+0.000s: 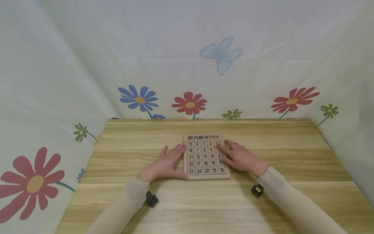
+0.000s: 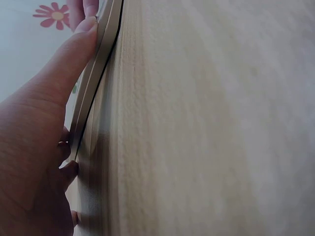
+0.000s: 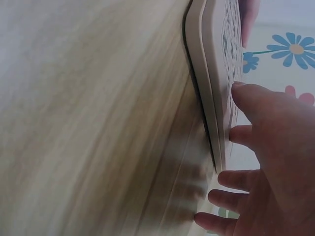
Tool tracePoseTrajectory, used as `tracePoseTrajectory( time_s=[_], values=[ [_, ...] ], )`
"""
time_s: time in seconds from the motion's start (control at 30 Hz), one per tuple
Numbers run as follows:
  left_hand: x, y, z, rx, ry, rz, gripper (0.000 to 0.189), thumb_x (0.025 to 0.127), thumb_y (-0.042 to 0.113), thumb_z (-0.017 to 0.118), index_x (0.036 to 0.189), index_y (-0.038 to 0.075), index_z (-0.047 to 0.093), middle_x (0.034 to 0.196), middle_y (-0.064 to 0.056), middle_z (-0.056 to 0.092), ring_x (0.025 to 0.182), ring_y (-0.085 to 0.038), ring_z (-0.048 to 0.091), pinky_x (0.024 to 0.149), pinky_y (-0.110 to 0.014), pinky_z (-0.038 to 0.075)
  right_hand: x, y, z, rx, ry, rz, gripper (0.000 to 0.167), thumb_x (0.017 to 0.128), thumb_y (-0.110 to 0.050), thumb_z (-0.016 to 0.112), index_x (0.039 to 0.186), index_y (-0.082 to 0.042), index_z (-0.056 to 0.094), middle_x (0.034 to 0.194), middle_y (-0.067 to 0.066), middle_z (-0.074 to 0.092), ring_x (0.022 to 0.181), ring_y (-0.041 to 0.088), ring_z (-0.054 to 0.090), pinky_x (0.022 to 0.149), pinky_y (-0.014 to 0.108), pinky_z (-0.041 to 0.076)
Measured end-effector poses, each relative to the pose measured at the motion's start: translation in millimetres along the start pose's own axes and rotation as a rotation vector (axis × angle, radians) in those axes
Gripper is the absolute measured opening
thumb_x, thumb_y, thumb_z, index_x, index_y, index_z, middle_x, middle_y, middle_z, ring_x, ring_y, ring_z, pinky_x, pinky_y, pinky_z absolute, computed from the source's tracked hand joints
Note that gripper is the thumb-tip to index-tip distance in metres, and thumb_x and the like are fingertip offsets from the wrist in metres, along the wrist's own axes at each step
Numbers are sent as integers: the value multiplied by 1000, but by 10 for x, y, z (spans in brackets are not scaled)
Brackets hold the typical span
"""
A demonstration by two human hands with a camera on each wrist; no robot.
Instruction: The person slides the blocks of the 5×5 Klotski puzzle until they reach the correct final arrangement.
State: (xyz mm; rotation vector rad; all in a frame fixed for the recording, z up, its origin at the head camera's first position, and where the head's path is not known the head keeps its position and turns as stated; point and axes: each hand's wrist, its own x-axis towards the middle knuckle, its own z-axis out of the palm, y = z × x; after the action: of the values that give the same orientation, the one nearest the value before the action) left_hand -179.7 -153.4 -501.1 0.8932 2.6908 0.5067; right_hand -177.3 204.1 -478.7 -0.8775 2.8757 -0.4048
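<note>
On a wood-grain table [image 1: 204, 204], near the middle of the head view: magnetic number sliding puzzle [image 1: 207, 177], flat and face up, with an apparent gap after tile 9 [image 1: 211, 149], at the right end of the second row. Left hand [image 1: 163, 165] at the left side, fingers [image 1: 179, 149] extended against the frame [image 1: 185, 165], thumb at the near corner. Right hand [image 1: 243, 158] apart from the left, spread over the right side, index finger [image 1: 224, 149] at tile 3 [image 1: 216, 143], thumb lower in that column near tile 4 [image 1: 219, 156]. No grip around anything on either side; pressure impossible to judge. For a clean slide, probably best to brace the frame lightly on the left, press one tile with a flat fingertip, and push straight along its row or column. Lift the thumb clear, to avoid dragging a neighbouring tile. Shift the fingertip off the gap to check alignment.
</note>
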Motion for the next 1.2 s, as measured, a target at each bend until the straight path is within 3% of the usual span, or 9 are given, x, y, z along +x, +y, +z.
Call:
tracePoseTrajectory(
  time_s=[0.4,0.83,1.2],
  values=[
    [2,13,-10,6,1,4,129,76,85,68,168,14,14,175,-3,8,161,-24,11,127,-62,-3,-115,-71,-54,-3,-65,13,63,107,-45,55,160,-13,43,161,33,35,141,54,43,116,68,35],
    [0,11,-17,-7,-5,-7,128,75,83,71,169,15,15,175,-3,9,161,-23,11,127,-61,-4,-412,-71,-13,-37,-47,-30,60,106,-47,57,158,-20,48,161,29,38,141,49,46,113,66,40],
    [19,13,-22,-17,-19,-4,129,75,82,71,169,14,14,175,-4,7,161,-24,11,127,-62,-4,-423,-65,-3,-36,-46,-12,59,106,-46,57,159,-22,47,162,28,36,144,49,43,116,67,37]
  ],
)
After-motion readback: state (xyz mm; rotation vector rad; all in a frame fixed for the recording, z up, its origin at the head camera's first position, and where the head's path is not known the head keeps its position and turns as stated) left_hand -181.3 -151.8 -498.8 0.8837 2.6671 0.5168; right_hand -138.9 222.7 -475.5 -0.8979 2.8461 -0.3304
